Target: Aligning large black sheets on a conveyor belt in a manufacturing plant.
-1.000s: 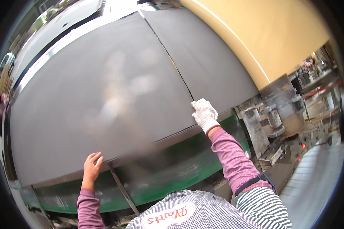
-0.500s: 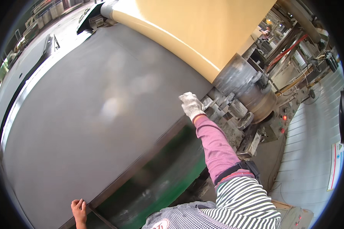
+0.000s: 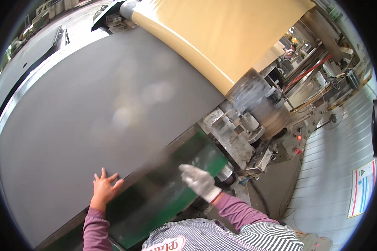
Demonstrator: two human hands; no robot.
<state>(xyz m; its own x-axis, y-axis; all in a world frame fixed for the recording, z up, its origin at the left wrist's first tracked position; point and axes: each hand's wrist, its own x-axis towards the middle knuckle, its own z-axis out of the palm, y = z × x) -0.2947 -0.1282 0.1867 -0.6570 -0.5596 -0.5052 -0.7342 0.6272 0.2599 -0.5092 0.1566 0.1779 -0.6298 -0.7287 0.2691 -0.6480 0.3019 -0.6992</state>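
Observation:
A broad dark grey sheet lies across the machine. My bare left hand is open at its near edge, its fingers spread over the sheet and the fingertips apparently touching it. My right hand, in a whitish work glove, is held over the green panel in front of the sheet. Its fingers stretch toward the left and hold nothing that I can see. At the far side a glossy yellow sheet runs over a roller and meets the grey one.
A worn metal roller end and a greasy metal bracket stand to the right of the sheet. Beyond them is a control panel with a red light. A corrugated wall with a sign rises at the far right.
My right hand has drawn back from the sheet's far right corner toward me and over the green panel. My left hand has moved forward and right along the near edge, its fingers spreading.

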